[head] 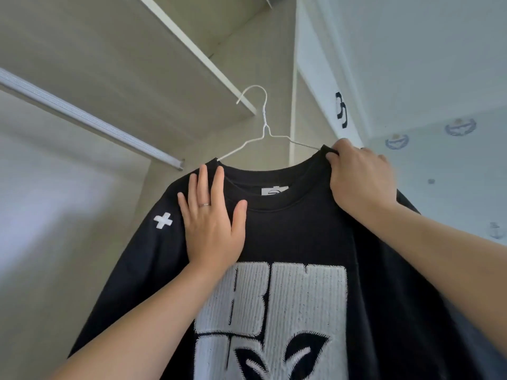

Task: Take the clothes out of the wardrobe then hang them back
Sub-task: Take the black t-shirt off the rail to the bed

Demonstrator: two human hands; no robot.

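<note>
A black sweatshirt (296, 234) with big white lettering and a small white cross on one sleeve fills the lower middle of the view. It sits on a white wire hanger (263, 124) whose hook points up, free of the rail. My left hand (212, 215) lies flat, fingers spread, on the shirt's left shoulder. My right hand (356, 176) pinches the collar and shoulder at the hanger's right end. The wardrobe's hanging rail (90, 119) runs diagonally at the upper left, apart from the hook.
A wardrobe shelf (153, 64) spans overhead behind the hanger. The open wardrobe door (323, 78) with a dark handle (341, 109) stands at the right. Beyond it is a pale wall with small printed emblems.
</note>
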